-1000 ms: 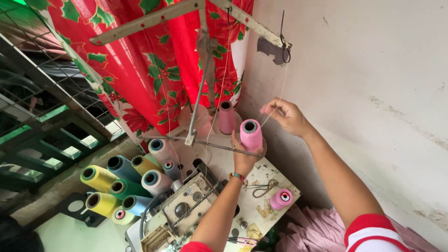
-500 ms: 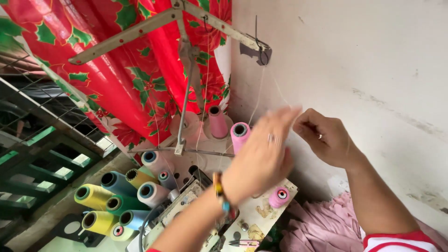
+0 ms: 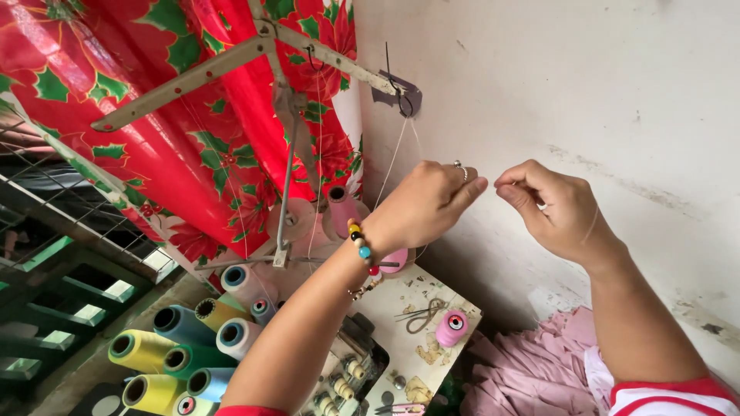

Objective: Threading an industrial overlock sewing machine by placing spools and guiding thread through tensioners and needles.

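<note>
My left hand [image 3: 425, 202], with a ring and a beaded bracelet, is raised in front of the wall, fingers pinched on a thin white thread [image 3: 395, 158] that runs up to a metal guide hook [image 3: 401, 96] on the thread stand. My right hand [image 3: 551, 204] is level with it, a few centimetres to the right, fingertips pinched on the same thread's end. Below my left hand a pink thread cone [image 3: 396, 260] stands on the stand, mostly hidden by my wrist. Another pink cone [image 3: 339, 208] stands behind it.
A metal thread stand [image 3: 285, 154] rises before a red flowered curtain [image 3: 177, 100]. Several coloured thread cones [image 3: 181, 350] lie at lower left. A small pink spool [image 3: 452, 327] and scissors [image 3: 420, 314] rest on the worn machine table [image 3: 408, 370]. Pink fabric [image 3: 532, 377] is heaped at lower right.
My left hand left the pink cone and rose to meet my right hand. Both now pinch the thread near the wall, and the view has shifted closer.
</note>
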